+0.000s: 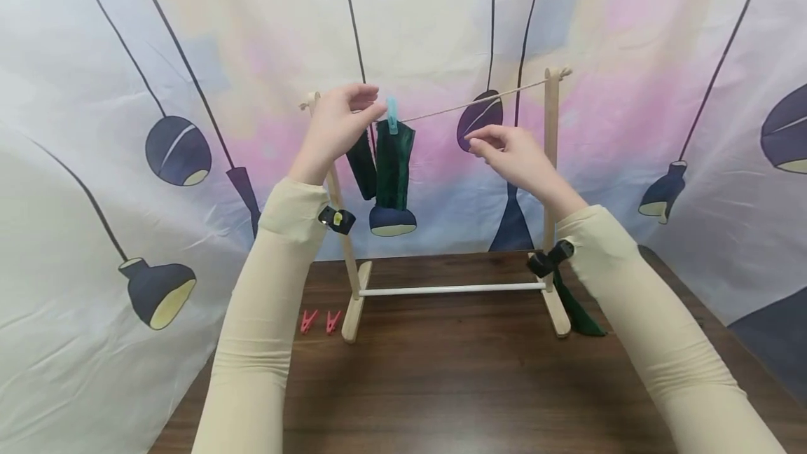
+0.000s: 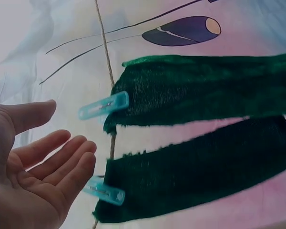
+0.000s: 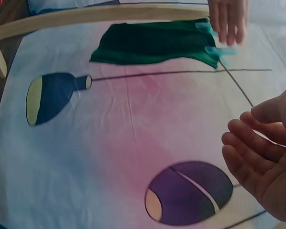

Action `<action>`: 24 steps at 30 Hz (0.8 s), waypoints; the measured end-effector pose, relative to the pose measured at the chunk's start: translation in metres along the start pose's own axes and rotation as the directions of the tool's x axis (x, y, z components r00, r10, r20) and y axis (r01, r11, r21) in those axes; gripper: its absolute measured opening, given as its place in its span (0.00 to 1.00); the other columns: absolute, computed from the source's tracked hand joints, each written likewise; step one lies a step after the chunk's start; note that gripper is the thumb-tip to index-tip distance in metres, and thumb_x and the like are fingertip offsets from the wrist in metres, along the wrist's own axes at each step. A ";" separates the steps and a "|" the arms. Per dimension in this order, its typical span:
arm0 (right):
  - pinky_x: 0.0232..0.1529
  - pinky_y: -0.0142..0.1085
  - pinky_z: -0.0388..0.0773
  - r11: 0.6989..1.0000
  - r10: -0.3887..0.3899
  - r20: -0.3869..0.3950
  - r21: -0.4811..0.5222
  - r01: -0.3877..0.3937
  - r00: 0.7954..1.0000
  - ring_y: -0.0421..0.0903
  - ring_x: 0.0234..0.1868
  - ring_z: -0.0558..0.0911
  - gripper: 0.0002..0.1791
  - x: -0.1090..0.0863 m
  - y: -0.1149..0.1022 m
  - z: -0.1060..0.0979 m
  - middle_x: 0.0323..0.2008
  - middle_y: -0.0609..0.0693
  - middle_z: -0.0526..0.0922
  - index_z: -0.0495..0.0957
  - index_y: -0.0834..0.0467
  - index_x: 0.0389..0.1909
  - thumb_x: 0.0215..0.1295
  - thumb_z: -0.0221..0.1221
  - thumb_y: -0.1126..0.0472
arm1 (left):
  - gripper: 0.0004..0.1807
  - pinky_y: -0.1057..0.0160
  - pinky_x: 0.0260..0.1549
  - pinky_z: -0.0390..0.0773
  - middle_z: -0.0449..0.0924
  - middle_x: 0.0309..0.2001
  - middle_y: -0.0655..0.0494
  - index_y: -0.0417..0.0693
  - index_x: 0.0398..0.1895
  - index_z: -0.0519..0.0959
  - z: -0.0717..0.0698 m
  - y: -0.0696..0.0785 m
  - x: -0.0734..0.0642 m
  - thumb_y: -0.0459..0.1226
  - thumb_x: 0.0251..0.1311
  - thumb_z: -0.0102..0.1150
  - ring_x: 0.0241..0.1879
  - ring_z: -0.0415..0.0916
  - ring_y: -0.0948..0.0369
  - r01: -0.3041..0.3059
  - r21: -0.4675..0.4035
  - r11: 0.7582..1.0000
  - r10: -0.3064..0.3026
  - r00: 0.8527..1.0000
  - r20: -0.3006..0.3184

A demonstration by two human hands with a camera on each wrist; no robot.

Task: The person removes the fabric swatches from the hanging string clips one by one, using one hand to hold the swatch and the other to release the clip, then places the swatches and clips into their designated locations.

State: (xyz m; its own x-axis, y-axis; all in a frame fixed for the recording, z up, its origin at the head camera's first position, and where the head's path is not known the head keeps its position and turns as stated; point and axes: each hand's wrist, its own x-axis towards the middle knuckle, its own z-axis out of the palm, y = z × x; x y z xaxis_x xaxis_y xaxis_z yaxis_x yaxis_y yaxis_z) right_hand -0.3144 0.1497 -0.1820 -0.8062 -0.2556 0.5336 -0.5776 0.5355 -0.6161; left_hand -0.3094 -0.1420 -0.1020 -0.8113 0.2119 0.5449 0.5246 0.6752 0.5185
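Arms [image 1: 261,314] reach forward, left hand [image 1: 340,121] with grip apart beside a clothespin [image 1: 392,116], right hand [image 1: 520,160] loosely curled.

In the left wrist view, the edges crop the upper green cloth [image 2: 205,88] and the left grip [image 2: 40,191].

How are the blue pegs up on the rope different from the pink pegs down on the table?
The blue pegs are pale and see-through-looking, while the pink pegs are a stronger, reddish colour. The blue pegs clip green cloth strips to the rope; the pink pegs lie on the table, holding nothing. Both are clothes pegs, and at least two of each show.
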 end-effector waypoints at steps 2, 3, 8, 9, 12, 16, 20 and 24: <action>0.51 0.46 0.80 1.000 0.005 0.015 0.021 -0.005 1.000 0.51 0.50 0.84 0.18 0.004 -0.004 0.008 0.50 0.56 0.86 0.80 0.57 0.59 0.76 0.56 0.54 | 0.28 0.60 0.63 0.71 0.75 0.66 0.49 0.43 0.70 0.72 0.003 0.002 0.003 0.47 0.72 0.57 0.65 0.73 0.56 0.000 -0.004 1.000 0.000 1.000 0.008; 0.51 0.46 0.80 0.999 0.008 0.022 0.031 -0.009 1.000 0.51 0.50 0.84 0.18 0.006 -0.006 0.011 0.50 0.56 0.86 0.80 0.57 0.59 0.76 0.56 0.54 | 0.29 0.60 0.63 0.71 0.75 0.66 0.49 0.43 0.70 0.71 0.004 0.003 0.004 0.47 0.72 0.57 0.65 0.73 0.56 0.002 -0.006 1.000 -0.002 1.000 0.015; 0.53 0.46 0.80 0.998 0.005 0.062 0.068 -0.009 0.998 0.50 0.51 0.83 0.18 0.014 -0.013 0.028 0.52 0.55 0.85 0.80 0.56 0.60 0.76 0.57 0.54 | 0.28 0.58 0.63 0.71 0.74 0.67 0.47 0.43 0.71 0.70 0.009 0.007 0.008 0.47 0.73 0.55 0.65 0.72 0.55 0.014 0.003 1.000 -0.014 0.999 0.043; 0.53 0.46 0.80 0.997 0.006 0.065 0.071 -0.011 0.998 0.50 0.50 0.83 0.18 0.016 -0.013 0.031 0.52 0.55 0.85 0.80 0.56 0.60 0.76 0.57 0.53 | 0.28 0.57 0.63 0.71 0.74 0.66 0.47 0.43 0.71 0.70 0.010 0.007 0.008 0.47 0.73 0.55 0.65 0.73 0.55 0.018 0.007 1.000 -0.018 0.999 0.046; 0.53 0.46 0.80 0.997 0.014 0.073 0.077 -0.019 0.997 0.49 0.50 0.84 0.19 0.022 -0.017 0.039 0.52 0.55 0.85 0.80 0.56 0.60 0.75 0.58 0.52 | 0.27 0.55 0.63 0.72 0.75 0.66 0.47 0.44 0.70 0.71 0.013 0.009 0.010 0.46 0.73 0.55 0.64 0.73 0.54 0.024 0.019 1.000 -0.024 0.999 0.048; 0.54 0.45 0.80 0.996 0.022 0.085 0.090 -0.029 0.996 0.51 0.52 0.84 0.20 0.030 -0.023 0.049 0.54 0.54 0.84 0.80 0.56 0.61 0.74 0.58 0.51 | 0.28 0.55 0.62 0.73 0.74 0.67 0.48 0.45 0.71 0.70 0.013 0.011 0.010 0.47 0.73 0.54 0.65 0.73 0.54 0.043 0.041 0.998 -0.045 0.997 0.059; 0.53 0.44 0.80 0.995 0.017 0.086 0.095 -0.025 0.996 0.50 0.52 0.84 0.20 0.036 -0.027 0.056 0.54 0.54 0.84 0.79 0.56 0.62 0.74 0.58 0.52 | 0.30 0.55 0.61 0.74 0.72 0.68 0.47 0.46 0.72 0.69 0.012 0.013 0.009 0.48 0.72 0.55 0.65 0.73 0.54 0.057 0.051 0.997 -0.061 0.995 0.074; 0.53 0.43 0.80 0.995 0.022 0.086 0.100 -0.030 0.996 0.49 0.52 0.83 0.21 0.040 -0.029 0.061 0.54 0.55 0.84 0.79 0.58 0.62 0.74 0.59 0.53 | 0.30 0.56 0.61 0.74 0.72 0.68 0.48 0.46 0.72 0.69 0.012 0.013 0.008 0.48 0.72 0.57 0.65 0.73 0.55 0.067 0.046 0.997 -0.070 0.994 0.088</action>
State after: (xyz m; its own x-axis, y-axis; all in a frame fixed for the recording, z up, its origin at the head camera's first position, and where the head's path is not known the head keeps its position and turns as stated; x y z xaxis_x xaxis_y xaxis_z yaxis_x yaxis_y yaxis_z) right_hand -0.3377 0.0750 -0.1784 -0.8266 -0.3122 0.4682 -0.5627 0.4599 -0.6869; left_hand -0.3126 -0.1224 -0.0988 -0.8658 0.2254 0.4467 0.4570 0.7196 0.5227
